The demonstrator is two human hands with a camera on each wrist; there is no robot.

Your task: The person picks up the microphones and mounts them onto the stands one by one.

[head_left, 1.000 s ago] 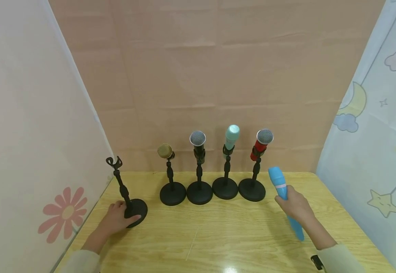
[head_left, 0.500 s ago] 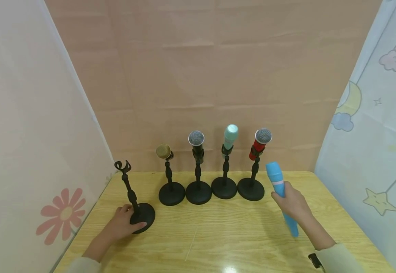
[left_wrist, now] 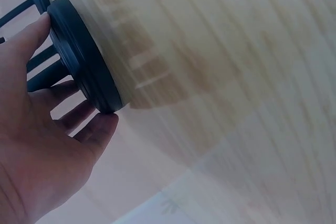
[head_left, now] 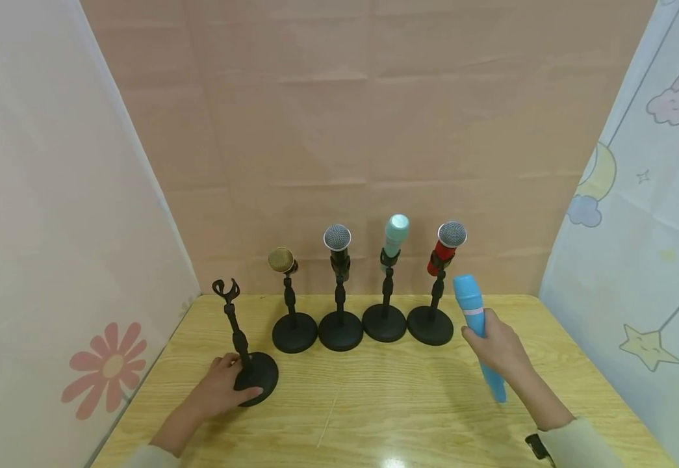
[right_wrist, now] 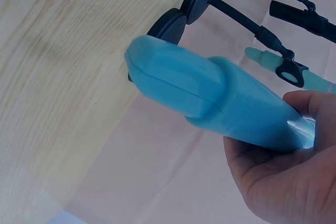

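Note:
My left hand (head_left: 220, 387) grips the round base of a black microphone stand (head_left: 259, 379), with the thumb along the near rim and the fingers around behind the post. Its forked clip at the top holds nothing, and the post leans left. In the left wrist view, the base (left_wrist: 84, 56) sits edge-on between thumb and fingers; whether it touches the table is unclear. My right hand (head_left: 501, 348) holds a blue microphone (head_left: 468, 296) by its middle, head pointing up and away. The right wrist view shows the microphone's tail end (right_wrist: 178, 77) close up, above the table.
Several stands with microphones line the back of the wooden table (head_left: 374, 403): gold (head_left: 281, 260), black with a silver head (head_left: 337, 238), mint green (head_left: 396, 230) and red with a silver head (head_left: 451, 236). Their bases nearly touch. Cloth walls rise at the left, right and back.
The left hand has carried the stand rightward and slightly toward me, closer to the gold microphone's stand. The right hand, still holding the blue microphone, has drifted slightly left and up.

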